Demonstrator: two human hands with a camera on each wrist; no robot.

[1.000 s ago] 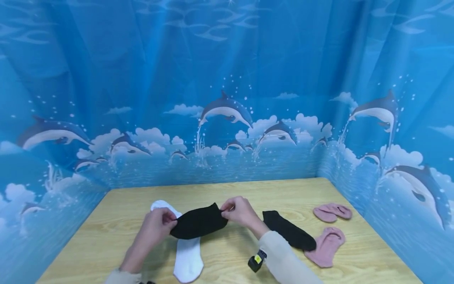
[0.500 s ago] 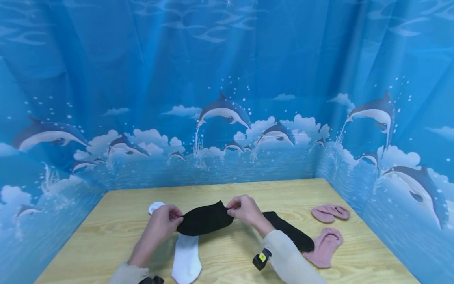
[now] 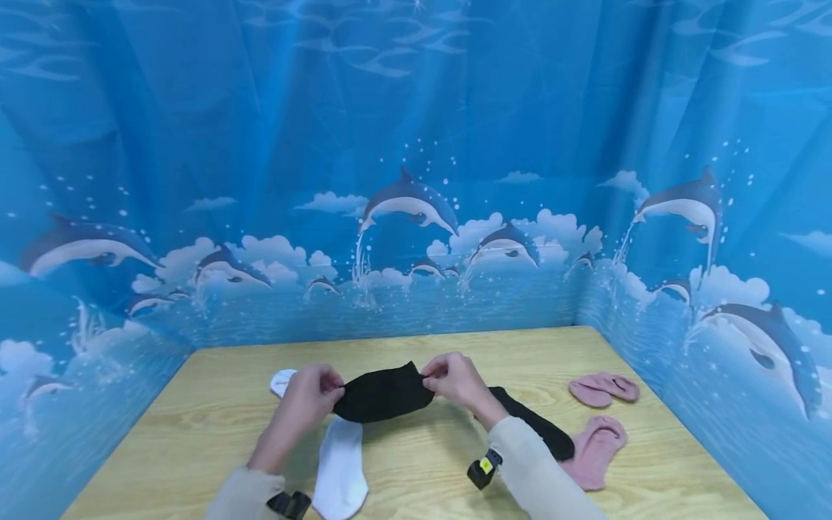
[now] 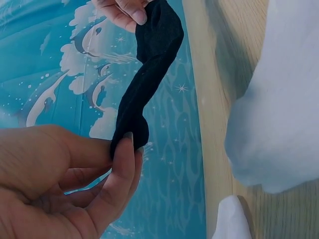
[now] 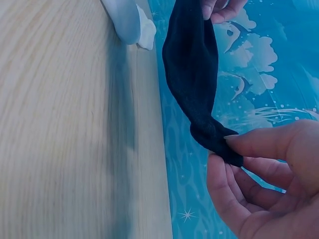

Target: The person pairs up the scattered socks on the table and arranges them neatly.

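Fingers (image 4: 121, 172) pinch black sock (image 3: 383, 395); head view adds pink socks (image 3: 590, 455).

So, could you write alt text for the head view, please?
A person's left hand and right hand pinch a black sock above a wood-grain table. Two white socks, another black sock and two pink socks lie on it; a blue dolphin curtain hangs behind.

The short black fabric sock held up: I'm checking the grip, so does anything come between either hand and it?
Nothing visible does: the left hand pinches one end of the short black fabric sock directly, the right hand the other. A white fabric sock lies below it on the pale wood-grain table, outside both grips.
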